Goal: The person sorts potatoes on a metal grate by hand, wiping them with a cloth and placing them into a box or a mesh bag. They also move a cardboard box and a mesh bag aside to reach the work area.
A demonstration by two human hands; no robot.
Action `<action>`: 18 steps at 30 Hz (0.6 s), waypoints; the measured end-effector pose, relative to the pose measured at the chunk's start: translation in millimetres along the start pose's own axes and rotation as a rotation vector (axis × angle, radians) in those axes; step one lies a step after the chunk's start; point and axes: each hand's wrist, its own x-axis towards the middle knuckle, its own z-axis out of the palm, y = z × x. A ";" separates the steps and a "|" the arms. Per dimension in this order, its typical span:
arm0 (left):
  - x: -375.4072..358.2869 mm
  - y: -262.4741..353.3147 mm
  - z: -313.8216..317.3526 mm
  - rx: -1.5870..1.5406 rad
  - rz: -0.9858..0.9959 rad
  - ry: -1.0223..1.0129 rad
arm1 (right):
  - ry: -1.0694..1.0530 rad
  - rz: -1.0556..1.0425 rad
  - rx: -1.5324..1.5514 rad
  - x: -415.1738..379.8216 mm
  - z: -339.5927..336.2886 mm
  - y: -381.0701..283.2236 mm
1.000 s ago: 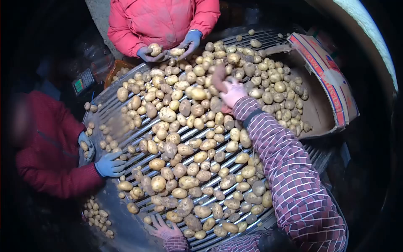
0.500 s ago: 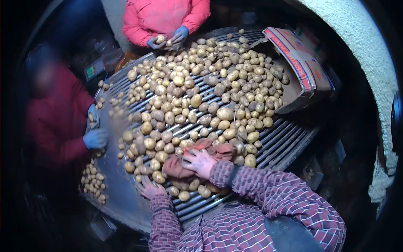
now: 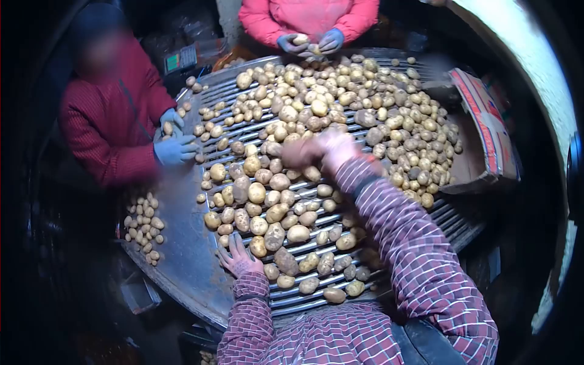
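Many potatoes point(image 3: 277, 213) of mixed sizes lie over the slatted metal grate point(image 3: 292, 307). Resting at the grate's left edge, my left hand point(image 3: 241, 258) has its fingers spread and its fingertips beside the nearest potatoes. Out over the middle of the pile is my right hand point(image 3: 338, 147), smeared by motion. It grips a reddish-brown cloth point(image 3: 301, 152), which shows on both sides of the hand. The exact shape of the cloth and the potatoes beneath it are blurred or hidden.
A torn cardboard box point(image 3: 486, 125) lies tipped at the right, open toward the potatoes. Two co-workers in gloves, one in a dark red jacket point(image 3: 109, 131), one in a pink jacket point(image 3: 310, 18), handle potatoes. Small potatoes point(image 3: 144, 225) are heaped beyond the metal sheet's point(image 3: 176, 237) left edge.
My right hand has swept forward across the pile with the cloth, uncovering potatoes near me. My left hand stays at the left edge. The whole view has shifted.
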 end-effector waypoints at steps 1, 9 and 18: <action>0.5 1.9 -4.6 0.013 -0.020 -0.039 | 0.042 0.190 0.037 13.1 -15.1 12.9; 12.7 11.2 -12.1 0.060 -0.076 -0.204 | 0.007 0.478 0.310 150.7 74.4 94.0; 7.6 16.0 -10.3 0.111 -0.077 -0.178 | -0.036 -0.155 0.176 37.5 29.0 -10.8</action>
